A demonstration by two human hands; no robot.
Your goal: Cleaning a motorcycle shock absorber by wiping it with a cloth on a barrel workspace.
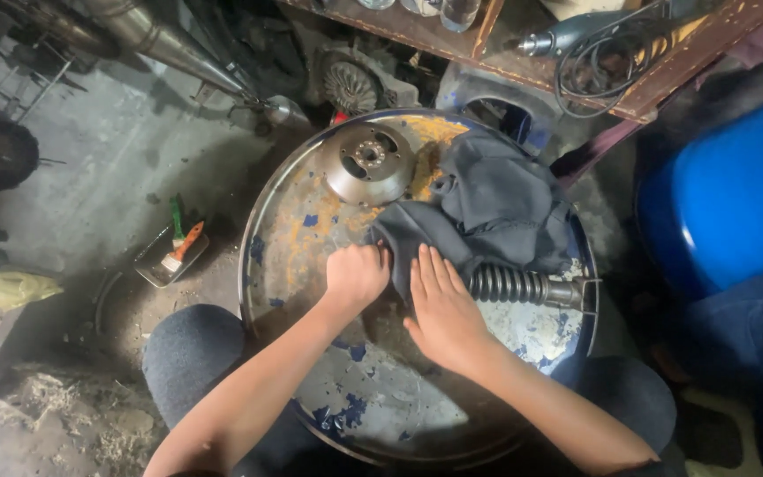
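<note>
On the rusty, blue-flecked drum top a dark grey cloth lies bunched toward the far right, and both hands press on its near edge — the left hand curled into a loose fist on the cloth's left corner, the right hand laid flat beside it, fingers together and stretched out, gripping nothing. Just right of the right hand lies a ribbed black shock-absorber spring, partly under the cloth, while a round metal hub disc sits at the drum's far side.
</note>
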